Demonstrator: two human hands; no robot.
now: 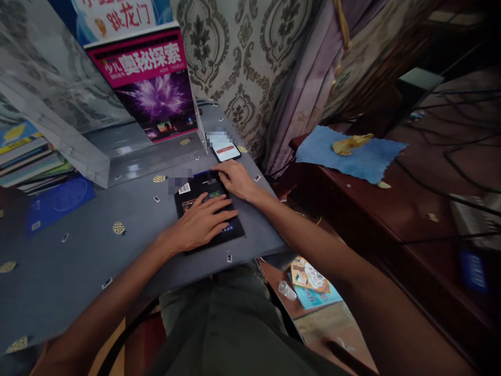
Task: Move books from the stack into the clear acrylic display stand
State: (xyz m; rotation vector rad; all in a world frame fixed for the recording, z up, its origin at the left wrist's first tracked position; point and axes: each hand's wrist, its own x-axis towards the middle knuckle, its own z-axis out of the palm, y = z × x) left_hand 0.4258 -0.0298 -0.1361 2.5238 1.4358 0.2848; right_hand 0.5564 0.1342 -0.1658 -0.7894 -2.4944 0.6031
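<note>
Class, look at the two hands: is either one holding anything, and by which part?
Neither grips anything. The left hand lies flat on the cover of the dark book on the grey table; the right hand presses its far right edge.

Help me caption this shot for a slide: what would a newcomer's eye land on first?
Probably the bright magenta book cover with a purple burst, standing upright in a clear stand at the back of the grey table. Next, the left hand and right hand lying flat on a dark book near the table's front edge, with a lit phone just beyond.
</note>
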